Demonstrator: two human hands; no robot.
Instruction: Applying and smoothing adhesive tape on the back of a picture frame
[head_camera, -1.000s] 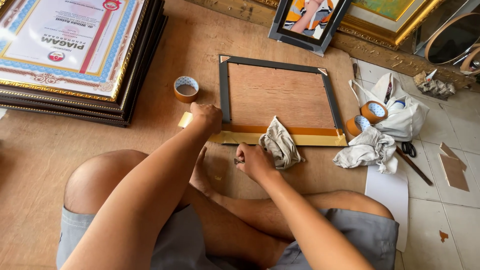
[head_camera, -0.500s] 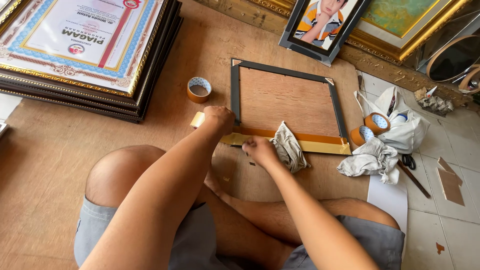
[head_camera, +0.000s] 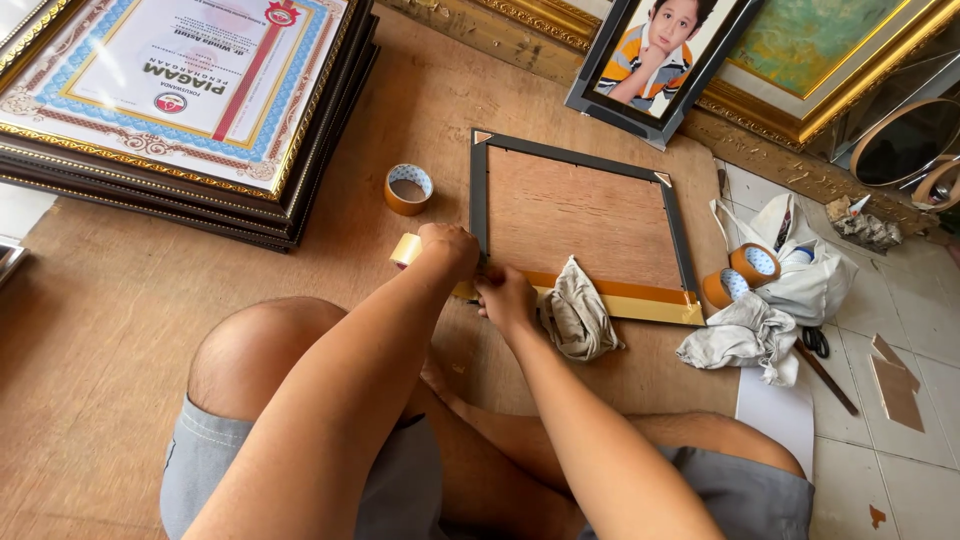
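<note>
Face down on the brown board: a picture frame (head_camera: 580, 215) with a dark, narrow border, small metal tabs at the far corners and a reddish plywood backing. Along its near edge, a strip of tan tape (head_camera: 640, 300) running from the near-left corner off to the right, darker orange above, paler yellow below. A short loose tail of the same tape sticking out past the frame's left side, just beyond the knuckles.

Left hand (head_camera: 450, 250) curled down over the near-left corner of the frame, fingers bunched together and pressing on the tape; fingertips hidden underneath, so cannot tell exactly what they pinch. Right hand (head_camera: 507, 298) just beside it, touching, fingers closed together on the tape's near edge at the same corner. Frame lying beyond and to the right of both sets of fingers. Crumpled grey cloth (head_camera: 578, 318) right beside the right hand, draped across the taped edge. Small tape roll (head_camera: 408, 188) a little beyond the left fingers, off the frame. Stack of framed certificates (head_camera: 170, 100) well away to the far left.

Compared with half a second ago: right hand shifted left, from mid-edge near the cloth to the corner, now meeting the left hand. Cloth and tape roll unmoved.
</note>
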